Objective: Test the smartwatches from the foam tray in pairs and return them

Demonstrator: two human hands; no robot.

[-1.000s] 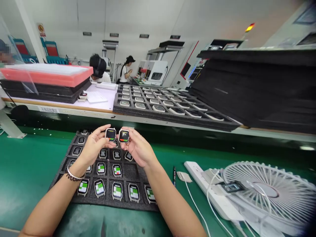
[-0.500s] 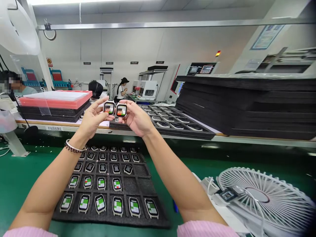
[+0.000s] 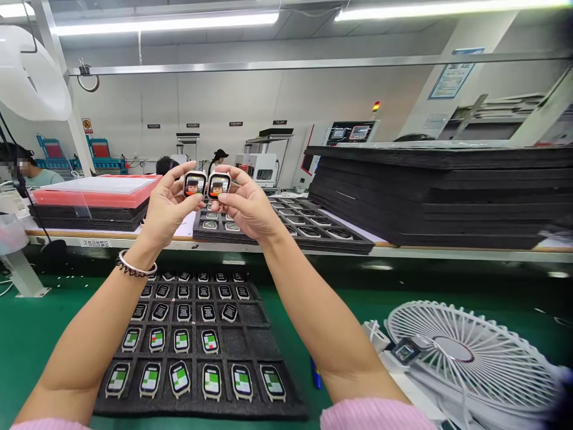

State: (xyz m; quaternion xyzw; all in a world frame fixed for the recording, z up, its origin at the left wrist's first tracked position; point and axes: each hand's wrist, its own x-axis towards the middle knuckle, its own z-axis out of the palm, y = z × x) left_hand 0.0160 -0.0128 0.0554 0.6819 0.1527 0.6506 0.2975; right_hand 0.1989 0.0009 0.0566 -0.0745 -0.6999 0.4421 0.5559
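Note:
Two smartwatch bodies without straps are held up side by side at head height, their lit screens facing me. My left hand (image 3: 166, 206) pinches the left smartwatch (image 3: 195, 184) by its edges. Gripped in my right hand (image 3: 251, 208) is the right smartwatch (image 3: 219, 186), its thumb at the lower edge of the screen. Below my forearms lies a black foam tray (image 3: 265, 343) with rows of watches. Its two near rows show green and white screens, such as one near watch (image 3: 212, 382); the farther rows show dark screens with text.
A shelf across the bench bears another foam tray (image 3: 358, 243) of watches, a tall stack of black foam trays (image 3: 465, 197) and a pink foam tray (image 3: 96, 197) on black ones. A white fan (image 3: 474, 358) lies at right. Co-workers sit beyond.
My view has tilted up a little. Both watches have risen slightly, and my right thumb has come onto the front of its watch. Both screens still show a camera-like picture.

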